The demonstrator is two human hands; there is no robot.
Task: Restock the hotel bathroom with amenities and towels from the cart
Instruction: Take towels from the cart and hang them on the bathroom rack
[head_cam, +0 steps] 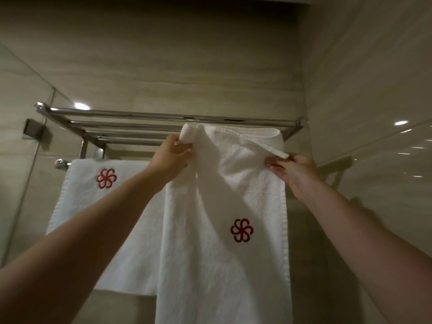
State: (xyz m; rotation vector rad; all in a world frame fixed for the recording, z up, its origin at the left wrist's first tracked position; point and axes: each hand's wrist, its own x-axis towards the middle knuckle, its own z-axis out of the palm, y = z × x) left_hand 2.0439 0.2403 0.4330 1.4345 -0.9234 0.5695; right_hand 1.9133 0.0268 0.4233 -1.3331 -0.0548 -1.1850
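Reaching up from the lower corners of the view, two bare forearms meet a white towel (222,253) that hangs long and nearly straight down the middle. The left hand (171,157) has its fingers curled round the towel's bunched upper left corner, lifting that corner into a small peak. The right hand (292,169) pinches a narrow hemmed strip at the towel's upper right edge between thumb and fingertips, and the strip sticks out past them. Between the hands the cloth folds diagonally, and a red flower logo (242,230) shows on its lower half. The towel's top edge lies against the front of a chrome rack (140,113); whether it is draped over a bar cannot be told. Just behind and to the left, partly covered by the left forearm, a second towel (93,218) with the same red logo hangs from the rack's lower bar (61,163). A glass panel (23,160) stands at the far left, and the beige tiled wall (163,66) rises behind the rack.
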